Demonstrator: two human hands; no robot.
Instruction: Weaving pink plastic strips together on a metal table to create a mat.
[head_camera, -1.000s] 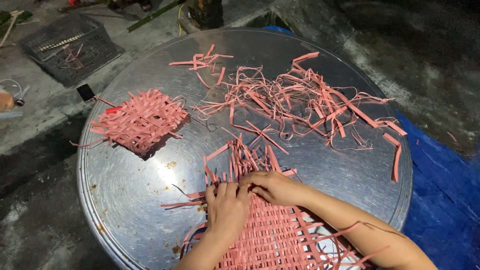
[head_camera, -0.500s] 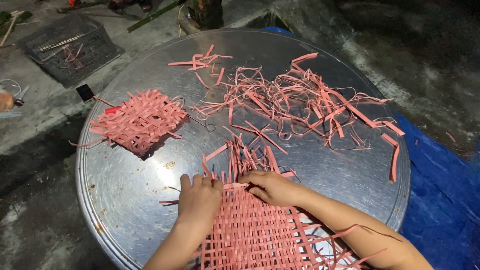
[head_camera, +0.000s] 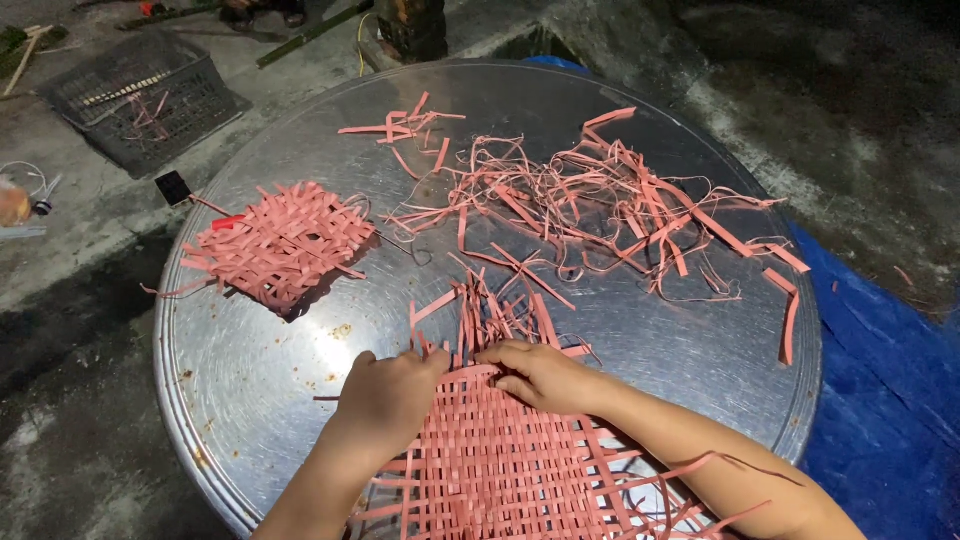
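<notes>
A pink woven mat of thin strips (head_camera: 500, 465) lies at the near edge of a round metal table (head_camera: 300, 400). My left hand (head_camera: 388, 395) rests on the mat's far left corner, fingers curled on a crosswise strip. At the mat's far edge my right hand (head_camera: 540, 375) pinches the same strip. Loose strip ends (head_camera: 490, 310) stick up beyond both hands.
A smaller pink woven piece (head_camera: 280, 245) lies at the table's left. A tangle of loose pink strips (head_camera: 600, 205) covers the far right part. A dark plastic crate (head_camera: 140, 95) sits on the ground at far left. Blue tarp (head_camera: 880, 400) lies to the right.
My left hand has slid left from the middle of the mat to its far left corner. The right hand stays at the far edge. The view has shifted slightly.
</notes>
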